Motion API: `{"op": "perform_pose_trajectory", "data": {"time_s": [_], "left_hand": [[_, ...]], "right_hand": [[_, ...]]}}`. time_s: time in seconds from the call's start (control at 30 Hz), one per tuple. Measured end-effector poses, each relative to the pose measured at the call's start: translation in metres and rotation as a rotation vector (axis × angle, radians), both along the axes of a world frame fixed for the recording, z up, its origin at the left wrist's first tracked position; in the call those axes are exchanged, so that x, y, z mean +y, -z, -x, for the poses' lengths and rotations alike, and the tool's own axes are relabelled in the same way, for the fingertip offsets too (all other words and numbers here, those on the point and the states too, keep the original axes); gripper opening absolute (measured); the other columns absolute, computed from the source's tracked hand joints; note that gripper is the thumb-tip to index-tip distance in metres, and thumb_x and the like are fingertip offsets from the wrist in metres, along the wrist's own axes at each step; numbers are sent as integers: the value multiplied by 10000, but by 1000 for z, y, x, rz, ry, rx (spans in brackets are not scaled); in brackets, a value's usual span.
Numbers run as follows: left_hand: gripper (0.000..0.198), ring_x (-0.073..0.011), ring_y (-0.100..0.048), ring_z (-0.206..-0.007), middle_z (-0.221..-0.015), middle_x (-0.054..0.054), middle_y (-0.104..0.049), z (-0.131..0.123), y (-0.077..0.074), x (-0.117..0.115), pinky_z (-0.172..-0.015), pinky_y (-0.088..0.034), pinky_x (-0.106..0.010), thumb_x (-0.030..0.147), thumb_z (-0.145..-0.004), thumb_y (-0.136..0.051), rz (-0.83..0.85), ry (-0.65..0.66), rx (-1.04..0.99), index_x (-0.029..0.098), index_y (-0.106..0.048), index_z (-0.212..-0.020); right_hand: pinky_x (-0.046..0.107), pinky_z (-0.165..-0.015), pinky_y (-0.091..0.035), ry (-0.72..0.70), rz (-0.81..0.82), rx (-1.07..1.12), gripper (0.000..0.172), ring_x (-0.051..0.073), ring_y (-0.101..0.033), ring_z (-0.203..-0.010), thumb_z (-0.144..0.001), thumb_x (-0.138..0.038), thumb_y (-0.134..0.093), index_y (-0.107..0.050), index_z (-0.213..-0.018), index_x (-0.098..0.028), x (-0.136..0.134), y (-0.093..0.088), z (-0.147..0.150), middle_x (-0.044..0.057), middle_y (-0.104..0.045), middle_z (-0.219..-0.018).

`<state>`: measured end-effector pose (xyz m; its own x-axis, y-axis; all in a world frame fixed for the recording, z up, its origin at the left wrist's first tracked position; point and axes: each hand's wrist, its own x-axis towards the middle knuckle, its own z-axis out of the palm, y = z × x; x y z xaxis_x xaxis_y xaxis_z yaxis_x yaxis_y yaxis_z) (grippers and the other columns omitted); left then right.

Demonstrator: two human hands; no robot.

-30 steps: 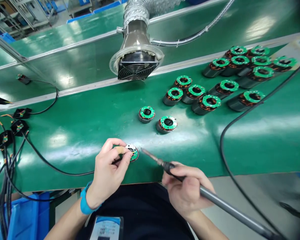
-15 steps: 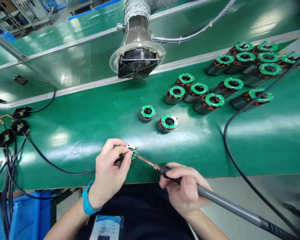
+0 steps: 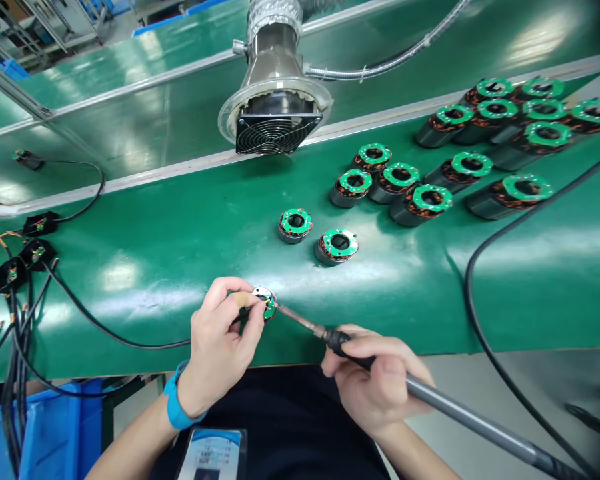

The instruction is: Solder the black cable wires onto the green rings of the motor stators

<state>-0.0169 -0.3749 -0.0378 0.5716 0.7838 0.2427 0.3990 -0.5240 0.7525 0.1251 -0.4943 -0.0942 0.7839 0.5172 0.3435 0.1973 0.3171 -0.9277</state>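
Note:
My right hand (image 3: 383, 383) is wrapped round a soldering iron (image 3: 301, 320), its tip at the right rim of a small motor stator (image 3: 270, 308) with a ring-shaped green circuit board. My left hand (image 3: 225, 343), wearing a blue wristband (image 3: 176, 399), pinches a thin wire at the end of a black cable (image 3: 140, 344) over that board. The fingers cover the left part of the stator. Farther back, two more stators (image 3: 296, 224) with green board rings stand upright on the bench.
Several stators (image 3: 433, 199) stand in groups at the back right. A fan hood (image 3: 275, 130) hangs over the bench's far side. Cables with black end pieces (image 3: 13, 273) lie at left, above a blue bin (image 3: 50, 433). A dark cord (image 3: 473, 293) crosses the right side.
The soldering iron and my right hand have shifted slightly right, the tip drawing back a little from the board's middle. My left hand stays in place. The cord at right has swung right.

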Motion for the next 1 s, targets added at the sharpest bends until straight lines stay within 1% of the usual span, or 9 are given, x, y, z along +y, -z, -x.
{"op": "perform_pose_trajectory", "data": {"time_s": [0.07,0.17,0.33,0.5,0.63,0.73,0.87,1.0], "left_hand": [[45,-35,-470,-546,-1067,-58,-641,0,0,0,-462,-391,-195,146,-971,-674,6,4,-3,176,-694,-943],[46,-35,-466,-545,-1069,-58,-639,0,0,1,-463,-389,-200,151,-973,-674,11,5,2,176,-694,-941],[41,-34,-450,-541,-1081,-60,-633,2,-2,1,-459,-379,-210,151,-973,-680,19,13,11,182,-694,-950],[59,-34,-441,-549,-1078,-54,-617,5,-3,7,-459,-363,-214,143,-977,-681,61,58,10,192,-714,-980],[75,-29,-410,-543,-1029,-50,-616,3,-10,18,-467,-354,-213,147,-976,-687,102,129,30,176,-731,-923],[117,-39,-432,-570,-984,-47,-612,0,-16,24,-477,-357,-201,131,-971,-682,105,164,57,166,-739,-876],[140,-38,-434,-576,-967,-42,-611,-2,-21,25,-470,-345,-194,115,-965,-674,108,158,75,161,-744,-852],[142,-41,-447,-586,-965,-45,-618,-2,-22,25,-478,-350,-192,108,-957,-679,103,161,85,160,-753,-848]], "right_hand": [[245,-405,-474,-49,-81,60,270,123,-537,-363,-1067,-284,-517,-699,-881,-213,4,-7,0,-58,-602,-525],[232,-386,-464,-117,-83,117,258,120,-544,-371,-1076,-274,-525,-719,-924,-200,5,-10,-1,-48,-612,-553],[223,-368,-462,-118,-78,142,259,121,-541,-374,-1076,-276,-532,-725,-922,-199,4,-10,-1,-40,-617,-556],[202,-346,-438,-136,-84,168,268,118,-535,-374,-1081,-278,-524,-725,-924,-196,5,-13,-2,-34,-617,-556],[207,-366,-465,-172,-54,175,259,118,-548,-388,-1086,-277,-527,-726,-941,-197,3,-12,-4,-37,-616,-558],[203,-364,-465,-184,-20,213,276,116,-550,-383,-1091,-284,-513,-725,-938,-197,2,-11,-4,-32,-627,-570],[197,-367,-458,-181,-31,239,284,111,-544,-380,-1087,-287,-517,-731,-921,-201,2,-12,-5,-35,-622,-559],[203,-359,-443,-188,-49,242,278,116,-534,-379,-1079,-281,-520,-729,-913,-203,4,-14,-5,-37,-608,-541]]}}
